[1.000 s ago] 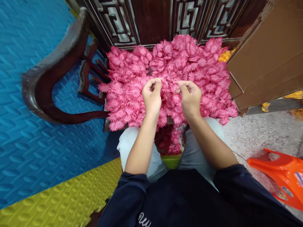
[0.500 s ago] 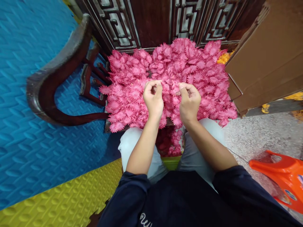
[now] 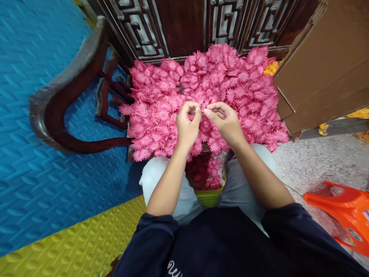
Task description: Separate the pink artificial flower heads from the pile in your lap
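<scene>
A thick spread of pink artificial flower heads [image 3: 161, 104] covers a dark wooden seat [image 3: 130, 152] in front of me. Over its middle, my left hand [image 3: 188, 121] is closed in a pinch, thumb against the curled fingers. My right hand [image 3: 225, 121] faces it, also pinching, its fingertips almost meeting those of the left. Whatever lies between the fingertips is too small to make out against the pink petals behind. More pink flowers [image 3: 213, 173] show lower down between my knees, in or above a green container [image 3: 208, 198].
A curved dark wooden armrest [image 3: 49, 115] stands at the left over blue foam mats [image 3: 23, 173]. A brown cardboard box [image 3: 325, 73] leans in at the right, with orange flowers [image 3: 272, 68] beside it. An orange plastic stool [image 3: 343, 211] stands at the lower right. Latticed wooden panels [image 3: 180, 29] close the back.
My right hand has moved left, so its fingertips now come close to the left hand's. The left hand has shifted only slightly and stays pinched.
</scene>
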A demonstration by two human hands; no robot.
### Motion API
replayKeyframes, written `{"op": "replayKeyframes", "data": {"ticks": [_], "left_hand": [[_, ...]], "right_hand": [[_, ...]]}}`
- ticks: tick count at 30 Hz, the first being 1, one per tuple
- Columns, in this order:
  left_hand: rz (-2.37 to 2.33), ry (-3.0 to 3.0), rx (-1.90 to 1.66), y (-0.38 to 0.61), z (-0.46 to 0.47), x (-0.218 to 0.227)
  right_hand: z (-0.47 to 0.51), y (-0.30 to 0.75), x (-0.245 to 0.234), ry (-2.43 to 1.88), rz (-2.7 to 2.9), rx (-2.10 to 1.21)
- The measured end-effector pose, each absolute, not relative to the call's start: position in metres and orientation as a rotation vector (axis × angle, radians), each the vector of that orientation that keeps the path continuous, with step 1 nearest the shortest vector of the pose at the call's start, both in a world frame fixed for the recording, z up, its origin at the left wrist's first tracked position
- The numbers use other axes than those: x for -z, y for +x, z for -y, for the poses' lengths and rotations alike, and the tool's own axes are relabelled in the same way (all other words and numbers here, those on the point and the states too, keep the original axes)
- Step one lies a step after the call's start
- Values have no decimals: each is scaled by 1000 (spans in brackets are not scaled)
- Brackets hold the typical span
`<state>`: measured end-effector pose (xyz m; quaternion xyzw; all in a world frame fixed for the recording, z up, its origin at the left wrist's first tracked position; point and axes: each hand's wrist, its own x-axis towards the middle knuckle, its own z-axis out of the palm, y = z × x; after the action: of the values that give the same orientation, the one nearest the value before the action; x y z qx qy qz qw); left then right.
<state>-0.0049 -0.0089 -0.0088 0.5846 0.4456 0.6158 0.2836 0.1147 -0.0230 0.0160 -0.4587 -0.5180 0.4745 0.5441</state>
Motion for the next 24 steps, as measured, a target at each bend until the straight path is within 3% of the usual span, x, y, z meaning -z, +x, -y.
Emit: {"op": "replayKeyframes", "data": {"ticks": [9,24], "left_hand": [[-1202,1530,-1635,-2,13,4],[-1151,1674,-1495,-10,8,3]], "right_hand": [[23,113,-14,-1141,1309,-926],[26,109,-19,-1233,1206,-1061]]}}
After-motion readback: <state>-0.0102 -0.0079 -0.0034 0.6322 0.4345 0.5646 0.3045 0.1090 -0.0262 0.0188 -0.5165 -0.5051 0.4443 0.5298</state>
